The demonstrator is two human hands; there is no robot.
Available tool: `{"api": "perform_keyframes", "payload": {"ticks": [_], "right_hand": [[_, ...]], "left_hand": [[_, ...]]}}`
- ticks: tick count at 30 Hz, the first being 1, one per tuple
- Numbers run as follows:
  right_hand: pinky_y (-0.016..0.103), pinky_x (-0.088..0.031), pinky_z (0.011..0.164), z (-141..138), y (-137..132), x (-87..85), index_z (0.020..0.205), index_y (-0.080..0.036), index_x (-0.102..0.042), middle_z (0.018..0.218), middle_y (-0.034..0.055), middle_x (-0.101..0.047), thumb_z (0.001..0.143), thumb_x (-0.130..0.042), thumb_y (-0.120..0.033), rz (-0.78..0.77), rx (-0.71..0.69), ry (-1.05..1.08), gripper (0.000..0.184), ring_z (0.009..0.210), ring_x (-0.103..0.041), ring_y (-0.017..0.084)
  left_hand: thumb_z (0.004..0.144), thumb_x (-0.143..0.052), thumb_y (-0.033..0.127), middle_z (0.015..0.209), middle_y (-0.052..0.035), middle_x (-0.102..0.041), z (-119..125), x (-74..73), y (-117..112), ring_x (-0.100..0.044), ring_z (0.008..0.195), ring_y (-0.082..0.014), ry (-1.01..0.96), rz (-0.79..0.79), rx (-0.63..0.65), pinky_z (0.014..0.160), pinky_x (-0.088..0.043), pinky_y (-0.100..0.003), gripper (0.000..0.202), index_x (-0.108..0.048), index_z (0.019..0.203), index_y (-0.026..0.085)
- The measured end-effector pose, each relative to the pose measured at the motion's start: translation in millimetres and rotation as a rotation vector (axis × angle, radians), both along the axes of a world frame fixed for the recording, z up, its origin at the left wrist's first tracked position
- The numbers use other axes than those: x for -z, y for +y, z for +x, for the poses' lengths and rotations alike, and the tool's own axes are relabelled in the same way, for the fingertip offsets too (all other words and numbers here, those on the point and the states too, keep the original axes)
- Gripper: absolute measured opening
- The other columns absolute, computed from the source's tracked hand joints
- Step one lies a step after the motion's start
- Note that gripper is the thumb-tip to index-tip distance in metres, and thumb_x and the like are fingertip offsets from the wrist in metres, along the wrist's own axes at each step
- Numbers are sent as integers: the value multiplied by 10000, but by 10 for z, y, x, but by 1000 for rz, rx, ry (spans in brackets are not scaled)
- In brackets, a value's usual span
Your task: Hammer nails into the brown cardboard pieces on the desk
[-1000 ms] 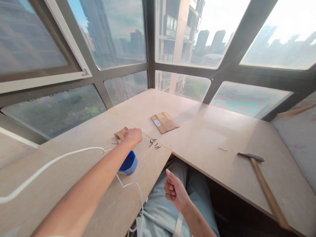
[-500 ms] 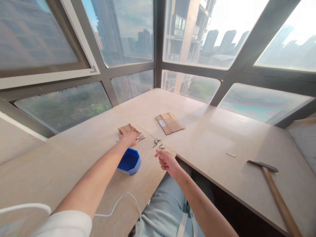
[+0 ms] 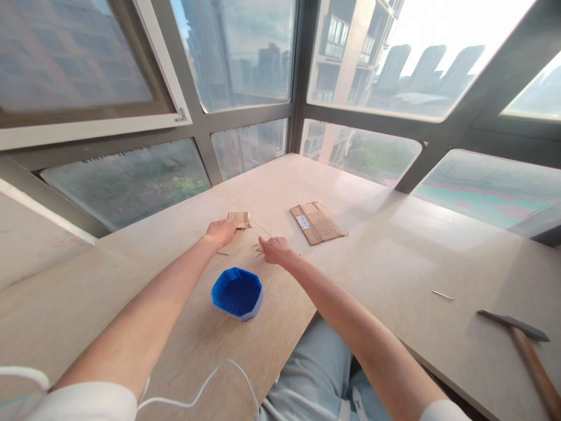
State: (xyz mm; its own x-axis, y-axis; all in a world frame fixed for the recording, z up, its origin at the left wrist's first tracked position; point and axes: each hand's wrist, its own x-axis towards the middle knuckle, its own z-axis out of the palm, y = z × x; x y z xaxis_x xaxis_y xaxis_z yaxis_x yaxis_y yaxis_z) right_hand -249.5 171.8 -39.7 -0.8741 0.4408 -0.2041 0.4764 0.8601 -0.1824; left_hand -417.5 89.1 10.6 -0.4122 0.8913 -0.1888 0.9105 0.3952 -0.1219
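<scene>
My left hand [image 3: 220,233] grips the near left edge of a small folded piece of corrugated cardboard [image 3: 240,218] on the table, its fingertips partly hidden. Just to the right, my right hand [image 3: 276,250] is low over the tabletop with its fingers curled and the index finger foremost. Thin nails [image 3: 259,250] show at its fingertips; whether any are pinched is hidden. One loose nail [image 3: 222,253] lies below my left hand. In front of both hands stands a blue faceted plastic container [image 3: 236,293], with small marks or holes in its bottom.
A flat cardboard piece with a white label [image 3: 319,222] lies beyond my right hand. On the right are a single long nail [image 3: 442,295] and a wooden-handled hammer [image 3: 512,324]. A white cable [image 3: 197,403] crosses the near table. Windows border the far side.
My right hand has moved forward and left to the nails, and its arm now covers where the short dark screws lay. My left hand has shifted with the small cardboard, away from the nails.
</scene>
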Motion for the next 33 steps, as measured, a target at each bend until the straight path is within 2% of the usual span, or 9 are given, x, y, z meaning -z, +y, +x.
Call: {"api": "perform_keyframes", "payload": {"ticks": [2, 6, 8, 10, 13, 17, 23, 28, 33], "right_hand": [[403, -502, 769, -74, 21, 14, 1231, -130, -591, 1097, 218, -680, 797, -581, -174, 45, -66, -49, 437, 1036, -648, 333], [395, -491, 782, -107, 53, 32, 1035, -124, -690, 1056, 212, -695, 853, -528, -167, 106, -186, -93, 248, 1043, -647, 320], [391, -479, 792, -97, 60, 27, 1000, -133, -709, 1051, 202, -701, 883, -497, -160, 128, -238, -97, 244, 1053, -643, 306], [386, -471, 791, -90, 55, 9, 981, -140, -721, 1040, 192, -707, 900, -480, -154, 149, -284, -97, 255, 1054, -642, 297], [380, -467, 775, -97, 26, -32, 957, -137, -734, 1007, 190, -715, 905, -470, -142, 178, -335, -88, 269, 1035, -649, 291], [382, -470, 756, -116, -24, -57, 939, -125, -741, 972, 200, -721, 900, -464, -121, 197, -352, -81, 280, 1005, -661, 289], [386, -487, 744, -127, -80, 13, 971, -91, -716, 1024, 225, -707, 897, -435, -77, 179, -248, -96, 291, 1015, -663, 296], [375, -501, 741, -109, -126, 85, 1125, -78, -633, 1075, 231, -689, 919, -380, -61, 119, -103, -99, 327, 1033, -663, 290], [392, -482, 817, -94, -96, 59, 1077, -94, -621, 1086, 225, -681, 905, -410, -61, -8, 4, -47, 274, 1067, -644, 287]], "left_hand": [[861, -512, 265, 1173, -192, -627, -44, 96, -54, -550, 1143, -335, 44, -19, 11, 898, -442, -412, 329, -605, 1152, 141], [693, -692, 243, 1241, -204, -553, -145, 193, -234, -507, 1169, -336, 49, 6, 75, 932, -425, -386, 611, -492, 1252, 99], [709, -674, 268, 1262, -185, -535, -207, 175, -343, -511, 1162, -306, 16, 95, 152, 965, -403, -362, 637, -447, 1284, 111], [756, -633, 309, 1228, -155, -559, -258, 138, -443, -521, 1150, -284, -4, 142, 215, 979, -389, -348, 532, -478, 1236, 142], [793, -584, 308, 1106, -110, -623, -290, 114, -545, -572, 1066, -269, -48, -21, 294, 912, -423, -343, 300, -575, 1073, 199], [812, -538, 224, 1068, -95, -655, -256, 176, -571, -613, 1007, -252, -67, -225, 368, 839, -446, -326, 225, -651, 1006, 234], [844, -466, 184, 1008, -138, -694, -135, 231, -493, -632, 998, -281, -33, -231, 323, 861, -445, -361, 260, -726, 850, 198], [761, -547, 179, 1049, -167, -702, -37, 257, -414, -633, 1031, -311, -13, -218, 156, 861, -464, -365, 213, -729, 873, 165], [659, -652, 219, 1040, -190, -703, 21, 243, -342, -640, 1026, -346, -51, -149, 32, 824, -499, -375, 224, -712, 863, 149]]}}
